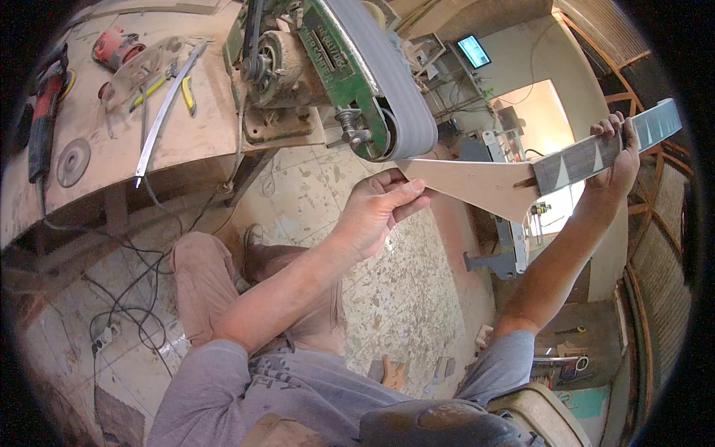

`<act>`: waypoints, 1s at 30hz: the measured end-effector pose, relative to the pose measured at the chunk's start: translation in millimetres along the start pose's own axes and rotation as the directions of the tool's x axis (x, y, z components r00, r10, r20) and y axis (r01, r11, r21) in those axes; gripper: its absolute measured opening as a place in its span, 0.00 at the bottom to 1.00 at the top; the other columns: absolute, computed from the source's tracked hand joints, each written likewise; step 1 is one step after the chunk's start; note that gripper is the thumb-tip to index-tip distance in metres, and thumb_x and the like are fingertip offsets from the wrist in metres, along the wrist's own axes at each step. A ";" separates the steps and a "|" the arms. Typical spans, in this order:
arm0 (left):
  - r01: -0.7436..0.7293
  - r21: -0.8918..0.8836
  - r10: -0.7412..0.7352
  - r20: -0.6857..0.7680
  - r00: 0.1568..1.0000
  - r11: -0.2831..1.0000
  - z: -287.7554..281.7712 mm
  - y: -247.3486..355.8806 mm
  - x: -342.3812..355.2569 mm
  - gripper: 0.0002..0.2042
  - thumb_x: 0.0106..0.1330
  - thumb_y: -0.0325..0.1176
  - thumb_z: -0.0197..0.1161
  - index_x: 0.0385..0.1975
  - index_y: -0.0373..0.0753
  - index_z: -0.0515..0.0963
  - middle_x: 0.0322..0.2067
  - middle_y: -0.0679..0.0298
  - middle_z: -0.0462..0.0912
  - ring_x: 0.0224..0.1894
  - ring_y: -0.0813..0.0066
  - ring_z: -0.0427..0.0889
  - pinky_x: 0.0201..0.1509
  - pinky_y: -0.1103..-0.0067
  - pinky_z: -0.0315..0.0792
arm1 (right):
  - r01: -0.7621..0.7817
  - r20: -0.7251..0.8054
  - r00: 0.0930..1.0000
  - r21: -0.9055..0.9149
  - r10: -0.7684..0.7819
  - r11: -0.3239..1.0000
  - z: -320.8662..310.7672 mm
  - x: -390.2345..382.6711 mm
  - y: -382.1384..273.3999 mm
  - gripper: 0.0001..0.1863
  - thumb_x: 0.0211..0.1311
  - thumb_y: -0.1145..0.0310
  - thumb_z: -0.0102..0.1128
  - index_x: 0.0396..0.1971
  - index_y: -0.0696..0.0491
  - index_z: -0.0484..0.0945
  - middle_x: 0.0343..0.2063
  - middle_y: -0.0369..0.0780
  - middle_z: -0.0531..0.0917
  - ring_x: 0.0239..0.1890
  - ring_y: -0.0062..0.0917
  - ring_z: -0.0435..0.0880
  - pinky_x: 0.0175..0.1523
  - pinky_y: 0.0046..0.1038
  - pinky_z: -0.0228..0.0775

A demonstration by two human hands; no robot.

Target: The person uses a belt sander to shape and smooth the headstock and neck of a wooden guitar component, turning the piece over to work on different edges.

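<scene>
Stretched between my hands is a guitar neck with a pale, pointed wooden headstock (477,182) and a dark fretboard with light triangular inlays. My left hand (380,208) pinches the narrow tip of the headstock between thumb and fingers. Further along, my right hand (620,153) wraps round the neck, fingers over the fretboard. The headstock's upper edge lies right by the lower end of the grey sanding belt (387,82) on a green belt sander (339,71). Whether edge and belt touch, I cannot tell.
A wooden bench (201,141) at the left carries an angle grinder (48,112), a grey disc (73,162), a metal ruler (167,115) and yellow-handled pliers (188,97). Black cables (134,261) tangle on the floor below it. Wood scraps (393,371) lie near my seat.
</scene>
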State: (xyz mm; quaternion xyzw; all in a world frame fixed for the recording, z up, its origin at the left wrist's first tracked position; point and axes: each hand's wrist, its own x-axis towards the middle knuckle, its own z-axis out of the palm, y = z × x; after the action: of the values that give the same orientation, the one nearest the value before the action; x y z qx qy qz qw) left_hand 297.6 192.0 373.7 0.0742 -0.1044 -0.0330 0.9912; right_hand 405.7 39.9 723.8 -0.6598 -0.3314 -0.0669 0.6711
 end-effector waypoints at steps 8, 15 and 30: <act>0.004 0.033 -0.003 -0.031 1.000 0.999 -35.3 6.9 5.7 0.16 0.67 0.27 0.63 0.52 0.28 0.74 0.49 0.56 0.81 0.53 0.68 0.81 0.61 0.80 0.76 | 0.112 -0.109 0.987 -0.060 -0.118 0.992 32.7 -23.4 33.4 0.07 0.72 0.67 0.49 0.39 0.54 0.67 0.27 0.36 0.69 0.29 0.24 0.71 0.37 0.30 0.68; -0.023 0.026 0.024 -0.032 0.999 0.999 -61.4 8.7 7.4 0.15 0.67 0.25 0.62 0.52 0.28 0.74 0.50 0.55 0.81 0.54 0.65 0.81 0.64 0.76 0.74 | 0.130 -0.225 0.962 -0.121 -0.154 0.984 59.5 -36.0 61.6 0.09 0.72 0.64 0.52 0.40 0.55 0.69 0.27 0.35 0.72 0.27 0.24 0.73 0.35 0.30 0.69; 0.013 0.022 -0.011 -0.094 0.996 1.000 -93.2 14.3 11.1 0.15 0.66 0.23 0.61 0.52 0.26 0.73 0.50 0.53 0.80 0.54 0.62 0.81 0.64 0.75 0.74 | 0.110 -0.337 0.930 -0.113 -0.143 0.987 90.4 -53.6 92.0 0.08 0.73 0.66 0.50 0.41 0.56 0.70 0.27 0.36 0.72 0.28 0.23 0.73 0.36 0.29 0.69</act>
State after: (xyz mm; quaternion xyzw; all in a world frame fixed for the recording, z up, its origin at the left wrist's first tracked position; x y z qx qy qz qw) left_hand 329.0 218.3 288.0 0.0873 -0.0579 -0.0343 0.9939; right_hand 380.6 116.4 609.6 -0.6455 -0.2473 -0.2397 0.6818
